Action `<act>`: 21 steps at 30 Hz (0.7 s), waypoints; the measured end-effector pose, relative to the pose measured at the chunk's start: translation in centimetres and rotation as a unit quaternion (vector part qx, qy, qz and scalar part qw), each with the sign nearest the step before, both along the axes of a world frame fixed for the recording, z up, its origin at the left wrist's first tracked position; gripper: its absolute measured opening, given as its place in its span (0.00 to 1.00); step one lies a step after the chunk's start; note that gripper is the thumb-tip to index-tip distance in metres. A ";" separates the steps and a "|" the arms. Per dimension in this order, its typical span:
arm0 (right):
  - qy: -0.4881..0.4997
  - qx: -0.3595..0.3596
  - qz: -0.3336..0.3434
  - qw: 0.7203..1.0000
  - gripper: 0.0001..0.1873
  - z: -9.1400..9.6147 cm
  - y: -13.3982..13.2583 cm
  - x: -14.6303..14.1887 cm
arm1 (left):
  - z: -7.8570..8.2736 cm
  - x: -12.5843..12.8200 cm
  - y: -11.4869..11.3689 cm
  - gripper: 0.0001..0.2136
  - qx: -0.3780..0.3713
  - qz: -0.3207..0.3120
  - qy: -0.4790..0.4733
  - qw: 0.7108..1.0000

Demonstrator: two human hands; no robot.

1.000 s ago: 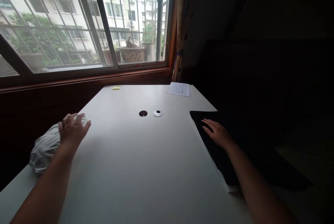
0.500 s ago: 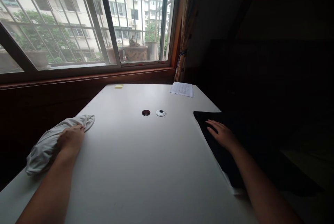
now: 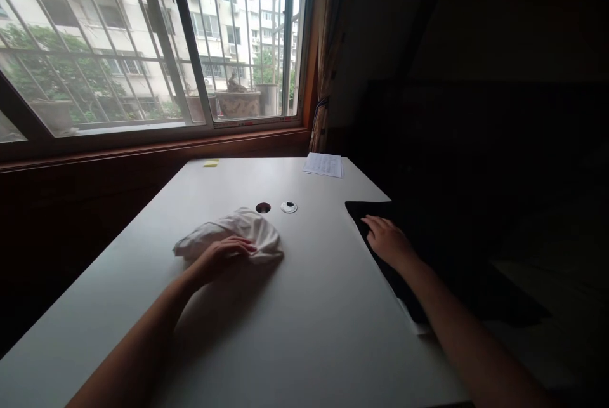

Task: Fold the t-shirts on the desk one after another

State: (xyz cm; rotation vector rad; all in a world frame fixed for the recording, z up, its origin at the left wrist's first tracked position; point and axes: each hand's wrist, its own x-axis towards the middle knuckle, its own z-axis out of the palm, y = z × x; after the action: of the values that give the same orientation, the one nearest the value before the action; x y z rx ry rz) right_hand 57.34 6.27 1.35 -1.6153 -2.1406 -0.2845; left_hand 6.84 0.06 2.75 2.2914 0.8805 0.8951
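A crumpled pale grey cloth lies near the middle of the white table. My left hand rests on its near edge, fingers curled onto the fabric. My right hand lies flat, fingers stretched, on a black cloth spread at the table's right side.
A round cable hole and its white cap sit just behind the grey cloth. A sheet of paper and a yellow sticky note lie at the far edge. A barred window runs behind; the right side is dark.
My left hand has dragged the grey cloth from the table's left edge to the middle. My right hand has stayed on the black cloth.
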 end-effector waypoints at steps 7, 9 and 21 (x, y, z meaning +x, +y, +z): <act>0.103 -0.088 0.216 0.967 0.26 0.1 -7.5 -15.3 | -0.5 1.0 -0.5 0.11 0.019 0.089 -0.079 0.993; 0.096 -0.094 0.204 0.970 0.36 -1.2 -9.0 -18.4 | -2.3 -0.1 0.5 0.11 0.061 0.153 -0.040 0.986; 0.260 -0.141 0.401 0.867 0.18 -1.0 -8.4 -18.0 | -4.0 -0.6 0.9 0.29 -0.021 0.168 -0.049 0.984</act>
State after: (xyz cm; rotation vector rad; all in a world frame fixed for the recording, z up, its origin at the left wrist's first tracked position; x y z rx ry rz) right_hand 39.33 -2.10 0.35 -0.6567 -2.2345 0.6744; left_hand 6.28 0.97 -1.28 2.0773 1.2537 1.1084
